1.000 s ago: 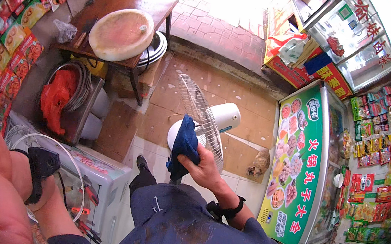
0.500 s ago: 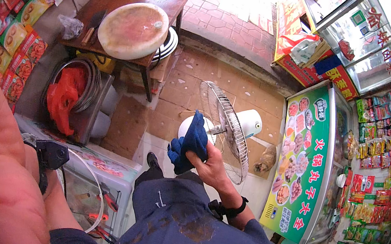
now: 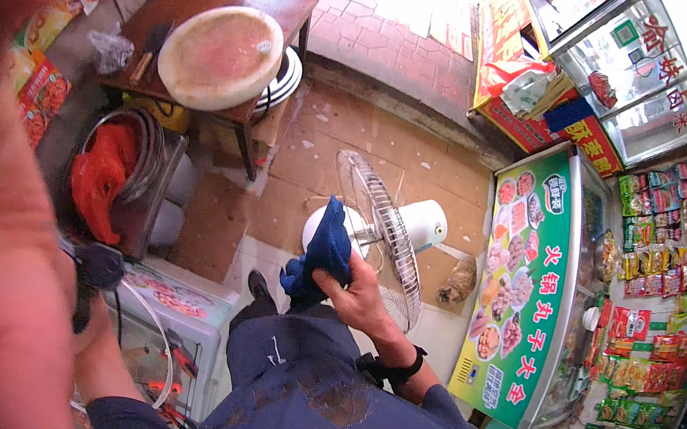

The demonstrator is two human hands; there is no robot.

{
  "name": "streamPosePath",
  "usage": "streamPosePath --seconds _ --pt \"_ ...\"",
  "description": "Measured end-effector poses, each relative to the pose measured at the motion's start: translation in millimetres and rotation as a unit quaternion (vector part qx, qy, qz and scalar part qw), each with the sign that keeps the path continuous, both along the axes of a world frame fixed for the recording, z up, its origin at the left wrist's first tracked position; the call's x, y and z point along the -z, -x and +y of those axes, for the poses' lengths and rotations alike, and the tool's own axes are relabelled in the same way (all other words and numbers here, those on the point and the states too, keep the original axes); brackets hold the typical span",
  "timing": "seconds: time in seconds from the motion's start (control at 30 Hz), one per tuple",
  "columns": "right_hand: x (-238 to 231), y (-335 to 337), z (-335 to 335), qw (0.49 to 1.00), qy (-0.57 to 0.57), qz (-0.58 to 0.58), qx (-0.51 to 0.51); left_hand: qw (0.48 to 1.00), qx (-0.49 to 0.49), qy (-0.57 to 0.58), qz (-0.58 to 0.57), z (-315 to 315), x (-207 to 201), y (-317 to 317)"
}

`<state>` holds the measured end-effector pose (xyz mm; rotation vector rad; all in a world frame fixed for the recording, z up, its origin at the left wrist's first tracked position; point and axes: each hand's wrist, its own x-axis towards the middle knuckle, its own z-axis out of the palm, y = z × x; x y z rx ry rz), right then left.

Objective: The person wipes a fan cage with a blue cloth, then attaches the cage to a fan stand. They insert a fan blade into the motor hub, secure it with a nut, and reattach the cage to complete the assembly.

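Observation:
My right hand (image 3: 363, 297) is closed round a bunched dark blue cloth (image 3: 327, 245), held above my lap with one end pointing up. Just beyond the cloth, a white floor fan (image 3: 389, 229) with a round wire guard stands on the floor. The cloth covers part of its base in this view. My left hand (image 3: 12, 258) is raised very close at the left side, large and blurred. Its fingers cannot be made out. A black strapped device (image 3: 98, 267) sits at that wrist.
At the far left, a wooden table (image 3: 288, 8) bears a thick round cutting board (image 3: 221, 55). Below it, a red plastic bag (image 3: 106, 174) lies in metal basins. A display freezer (image 3: 561, 243) and hanging snack packets (image 3: 657, 273) line the right. A glass-fronted cabinet (image 3: 201, 343) is near my left arm.
The whole scene has shifted slightly left in view. My left hand has moved, covering more of the packets on the left wall. My right hand keeps hold of the cloth.

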<state>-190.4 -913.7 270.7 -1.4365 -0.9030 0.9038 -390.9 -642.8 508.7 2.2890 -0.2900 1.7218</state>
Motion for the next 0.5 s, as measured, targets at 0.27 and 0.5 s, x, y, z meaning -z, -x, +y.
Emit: streamPosePath --seconds 0.27,0.5 --pt "-18 -18 -6 0.970 -0.073 0.231 -0.016 0.802 0.197 0.350 0.442 -109 202 -66" --pt "-49 -67 -17 0.990 -0.005 -0.111 -0.089 0.793 0.026 0.444 0.416 -91 207 -54"
